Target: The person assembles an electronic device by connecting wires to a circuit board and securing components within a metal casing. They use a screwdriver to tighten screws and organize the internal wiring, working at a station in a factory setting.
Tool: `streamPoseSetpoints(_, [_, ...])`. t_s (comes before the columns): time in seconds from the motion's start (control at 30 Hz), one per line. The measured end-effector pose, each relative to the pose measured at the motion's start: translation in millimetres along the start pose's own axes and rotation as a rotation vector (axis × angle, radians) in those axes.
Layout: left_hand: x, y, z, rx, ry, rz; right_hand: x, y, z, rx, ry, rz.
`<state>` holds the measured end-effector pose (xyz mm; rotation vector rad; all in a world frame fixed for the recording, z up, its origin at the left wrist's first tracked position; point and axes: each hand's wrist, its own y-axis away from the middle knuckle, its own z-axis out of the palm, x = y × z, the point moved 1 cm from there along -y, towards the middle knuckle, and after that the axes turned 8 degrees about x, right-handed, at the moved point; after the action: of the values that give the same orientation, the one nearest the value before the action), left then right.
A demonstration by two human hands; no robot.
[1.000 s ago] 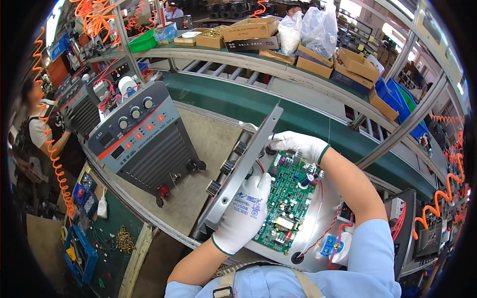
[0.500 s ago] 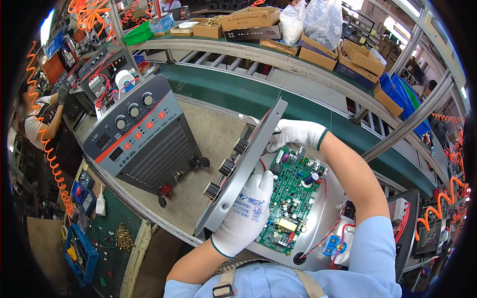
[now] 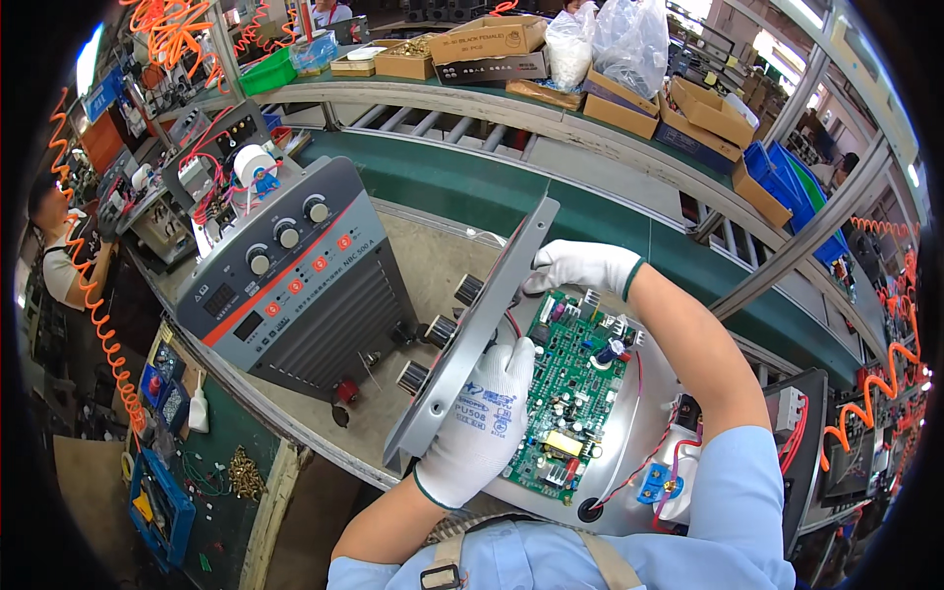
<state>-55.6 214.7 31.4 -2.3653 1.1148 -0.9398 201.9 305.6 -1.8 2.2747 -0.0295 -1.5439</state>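
Blue lettering and digits mark the left glove (image 3: 477, 428); white print labels the standing machine's front panel (image 3: 295, 264); dark lettering runs across a cardboard box (image 3: 492, 39).

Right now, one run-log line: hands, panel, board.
left hand: behind grey panel, near half | right hand: panel's far end | black knobs: facing left | green circuit board: right of panel

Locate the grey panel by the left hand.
In the head view, the grey panel slants through the centre, between the upright machine at left and the green circuit board at right.
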Motion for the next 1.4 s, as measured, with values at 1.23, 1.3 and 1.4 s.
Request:
streamPoseSetpoints(1.23, [22, -8, 2, -0.038, -0.253, 0.023, -87, 100, -20, 0.199, 0.774, -0.195])
streamPoseSetpoints(1.3, [18, 8, 7, -0.019, -0.224, -0.085, -89, 98, 10, 0.437, 0.970, -0.399])
streamPoseSetpoints(1.4, [10, 31, 30, 0.128, -0.082, -0.042, -81, 102, 40, 0.212, 0.970, -0.691])
